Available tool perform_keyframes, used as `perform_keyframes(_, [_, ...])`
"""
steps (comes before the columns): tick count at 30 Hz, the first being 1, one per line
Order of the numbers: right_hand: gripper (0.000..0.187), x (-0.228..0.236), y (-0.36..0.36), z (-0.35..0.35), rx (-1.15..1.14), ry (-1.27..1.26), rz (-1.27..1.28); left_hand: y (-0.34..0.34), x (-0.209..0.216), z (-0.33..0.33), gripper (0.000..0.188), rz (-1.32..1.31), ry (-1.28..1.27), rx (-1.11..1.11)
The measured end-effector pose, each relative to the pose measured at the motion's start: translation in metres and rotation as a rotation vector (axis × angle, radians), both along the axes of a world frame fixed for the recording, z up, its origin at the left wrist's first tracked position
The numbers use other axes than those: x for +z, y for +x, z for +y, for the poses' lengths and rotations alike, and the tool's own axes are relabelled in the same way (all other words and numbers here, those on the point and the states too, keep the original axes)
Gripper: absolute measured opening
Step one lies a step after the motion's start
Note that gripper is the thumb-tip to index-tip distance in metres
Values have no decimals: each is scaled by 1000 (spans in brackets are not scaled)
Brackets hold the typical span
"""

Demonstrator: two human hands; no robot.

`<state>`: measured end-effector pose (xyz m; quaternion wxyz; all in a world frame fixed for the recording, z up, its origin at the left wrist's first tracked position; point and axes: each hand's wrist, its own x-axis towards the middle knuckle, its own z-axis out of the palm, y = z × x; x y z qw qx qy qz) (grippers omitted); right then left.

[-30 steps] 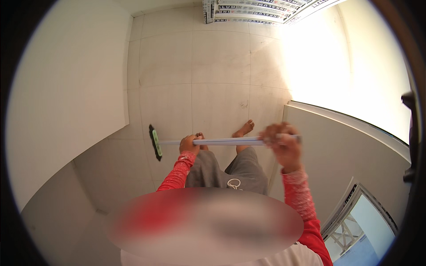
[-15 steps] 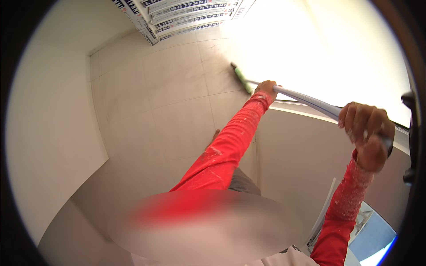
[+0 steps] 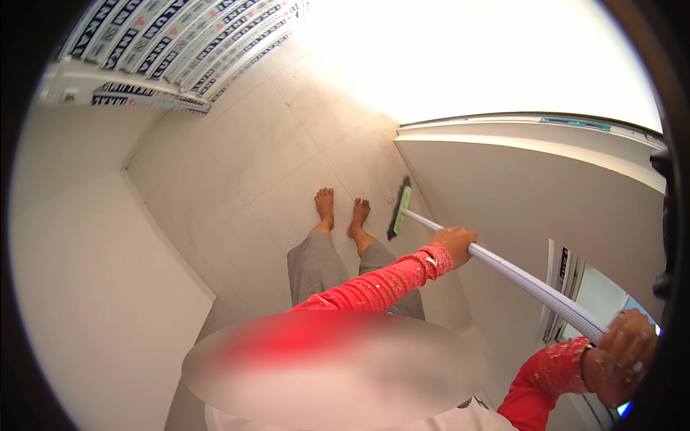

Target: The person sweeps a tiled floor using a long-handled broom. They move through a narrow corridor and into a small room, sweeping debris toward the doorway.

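A push broom with a pale handle (image 3: 535,286) marked with thin blue stripes slants across my right side. Its green head (image 3: 404,210) has dark bristles and rests on the tiled floor, close to the foot of the right wall and beside my bare feet. My left hand (image 3: 456,246) is wrapped round the lower part of the handle. Higher up, near the handle's upper end, my right hand (image 3: 622,352) is closed round it. Both sleeves are red with white specks. The very end of the handle is hidden by my right hand.
Long wrapped bars or profiles (image 3: 180,47) with printed film are stacked at the far left. A low wall (image 3: 532,194) with a ledge runs along the right, below a glaringly bright opening. A pale wall (image 3: 93,266) stands on the left. Floor tiles (image 3: 237,165) show dusty smudges.
The broom head has come back from farther out to beside my feet. Both hands have moved down and nearer, still on the handle. The view has turned, showing more wrapped bars and my feet.
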<state>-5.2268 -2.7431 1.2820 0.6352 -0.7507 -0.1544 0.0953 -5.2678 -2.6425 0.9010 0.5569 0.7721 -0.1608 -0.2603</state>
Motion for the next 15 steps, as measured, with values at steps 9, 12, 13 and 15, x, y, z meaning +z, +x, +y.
perform_keyframes(9, [26,-175,36,59,-478,-36,-52,40,-154,-40,17,81,10,-592])
perform_keyframes(12, [33,-157,42,53,-404,85,-174,80,-144,-1,14,-104,89,-542])
perform_keyframes(13, [35,-148,40,50,-328,104,-211,98,-138,16,13,-157,74,-530])
perform_keyframes(15, [38,-135,36,47,-353,129,-272,131,-120,46,10,-306,133,-466])
